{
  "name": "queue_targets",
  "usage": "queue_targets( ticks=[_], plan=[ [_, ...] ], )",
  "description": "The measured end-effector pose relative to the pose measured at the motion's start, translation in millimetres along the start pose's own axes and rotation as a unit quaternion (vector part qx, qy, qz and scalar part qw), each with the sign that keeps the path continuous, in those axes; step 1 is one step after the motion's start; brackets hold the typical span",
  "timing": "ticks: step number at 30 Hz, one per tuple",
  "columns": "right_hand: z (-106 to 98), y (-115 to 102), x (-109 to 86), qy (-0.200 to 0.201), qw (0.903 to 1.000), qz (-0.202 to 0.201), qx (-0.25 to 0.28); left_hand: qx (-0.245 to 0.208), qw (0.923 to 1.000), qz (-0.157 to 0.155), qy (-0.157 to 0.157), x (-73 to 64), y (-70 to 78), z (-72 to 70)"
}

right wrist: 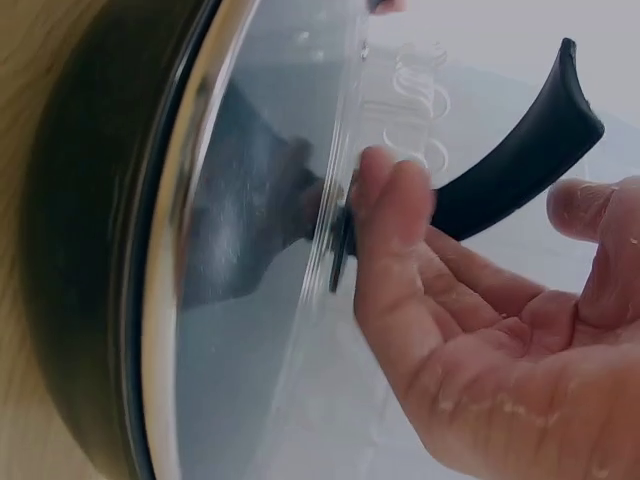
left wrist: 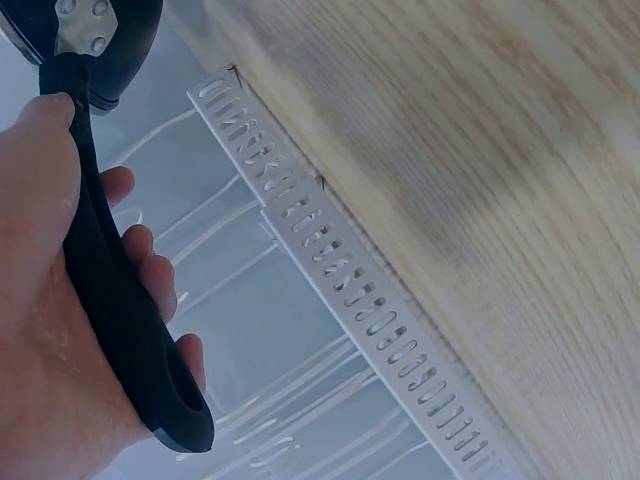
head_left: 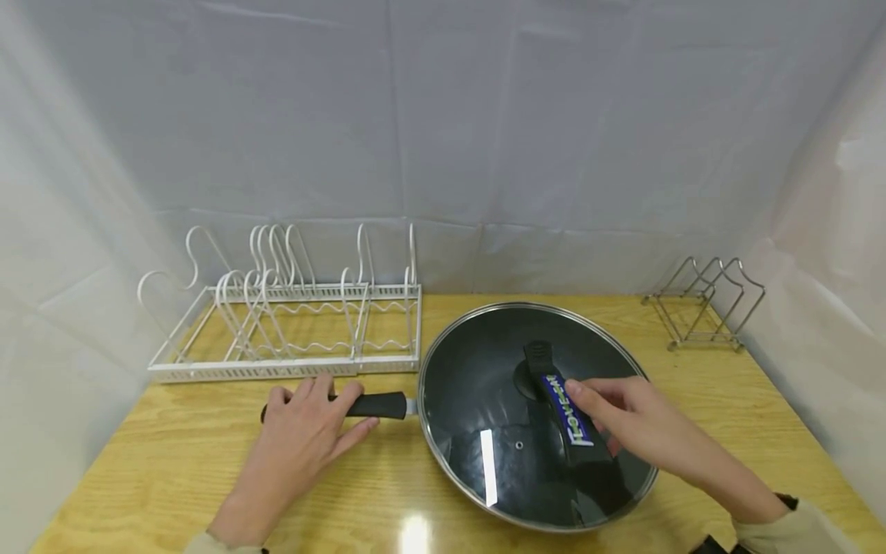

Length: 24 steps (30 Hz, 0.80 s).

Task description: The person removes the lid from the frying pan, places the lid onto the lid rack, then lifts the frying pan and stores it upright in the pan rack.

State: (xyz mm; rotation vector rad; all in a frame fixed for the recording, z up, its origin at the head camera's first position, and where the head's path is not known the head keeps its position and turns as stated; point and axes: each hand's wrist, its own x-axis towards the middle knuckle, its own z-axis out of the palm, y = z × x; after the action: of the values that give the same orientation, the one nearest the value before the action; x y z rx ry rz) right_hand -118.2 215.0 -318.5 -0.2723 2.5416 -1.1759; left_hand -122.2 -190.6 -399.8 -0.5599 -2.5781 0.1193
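Note:
A dark frying pan (right wrist: 75, 230) sits on the wooden table, covered by a glass lid (head_left: 477, 369) with a metal rim. My left hand (head_left: 301, 423) grips the pan's black handle (left wrist: 120, 290), which points left; in the left wrist view the fingertips show past its far side. My right hand (head_left: 633, 419) holds the lid's raised black handle (right wrist: 525, 155), the thumb over its blue label (head_left: 567, 412) and the other fingers beneath it. Through the glass, the pan's inside looks dark. The lid lies on the pan's rim.
A white wire dish rack (head_left: 287, 365) stands at the back left, just behind my left hand. At the back right stands a small metal wire rack (head_left: 702, 335). Pale sheeting (head_left: 450, 138) hangs behind and on both sides of the table (head_left: 166, 462).

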Motion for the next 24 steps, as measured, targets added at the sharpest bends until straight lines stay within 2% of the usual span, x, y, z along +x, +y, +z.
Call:
queue_targets(
  ticks=[2,4,6,8,10,19,24],
  plan=[
    [0.4,1.5,2.5,-0.026,0.9980,0.010,0.056,0.000,1.0000,0.000,0.003,-0.1,0.0,0.4],
    [0.7,3.7,4.5,-0.059,0.9903,0.015,0.125,0.001,1.0000,0.001,0.009,-0.1,-0.3,0.7],
    [1.5,5.9,5.8,-0.092,0.9753,0.025,0.200,0.004,0.9999,0.003,0.014,-0.4,-0.3,0.9],
    [3.2,7.1,6.7,-0.122,0.9557,0.037,0.265,0.005,0.9998,0.004,0.017,-0.7,-0.3,1.1],
    [6.1,6.9,7.1,-0.140,0.9392,0.052,0.309,0.006,0.9998,0.005,0.021,-0.9,-0.5,1.3],
    [20.6,-2.9,11.8,-0.171,0.8804,0.091,0.433,0.008,0.9996,0.008,0.025,-0.2,-0.9,0.9],
    [23.4,-7.1,18.1,-0.177,0.8604,0.107,0.466,0.007,0.9998,0.008,0.020,0.1,-1.3,-0.5]
  ],
)
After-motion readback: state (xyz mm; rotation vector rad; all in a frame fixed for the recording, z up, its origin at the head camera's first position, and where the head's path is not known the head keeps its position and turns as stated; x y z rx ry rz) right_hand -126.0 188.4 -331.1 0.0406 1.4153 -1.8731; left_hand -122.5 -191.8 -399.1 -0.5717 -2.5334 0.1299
